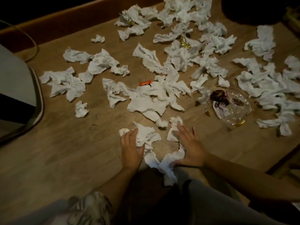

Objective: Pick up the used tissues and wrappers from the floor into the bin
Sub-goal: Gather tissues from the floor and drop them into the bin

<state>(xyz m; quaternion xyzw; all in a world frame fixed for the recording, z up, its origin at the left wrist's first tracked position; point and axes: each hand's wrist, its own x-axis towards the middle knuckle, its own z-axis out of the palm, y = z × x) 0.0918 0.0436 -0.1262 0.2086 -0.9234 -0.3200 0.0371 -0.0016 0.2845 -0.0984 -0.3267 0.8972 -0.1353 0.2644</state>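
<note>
Head view, hands: the left hand (pixel 130 147) and right hand (pixel 189 148) were laid flat on the wooden floor (pixel 65 151), fingers nearly straight and spread. Nothing was gripped; the near tissues (pixel 146 137) were merely touched and flanked from both sides.
Head view, litter: crumpled tissues were scattered across most of the floor, with the main heap (pixel 155 96) just beyond the hands. An orange wrapper (pixel 145 82) lay at that heap's far edge, a clear plastic wrapper (pixel 230 109) to the right, and a gold wrapper (pixel 185 43) farther back.
Head view, bin: a pale rounded object (pixel 19 88) at the left edge may have been the bin, though this could not be settled.
Step in hand: gathering was judged to be under way, with nearly all the litter still to be lifted.
Next move: the hands would need to be drawn together and closed round the near tissues, then carried leftward.
Hidden or unclear: the pale object was cut off by the frame; a dark shape (pixel 259 8) at top right could not be identified; the lower frame was blurred and dim.
</note>
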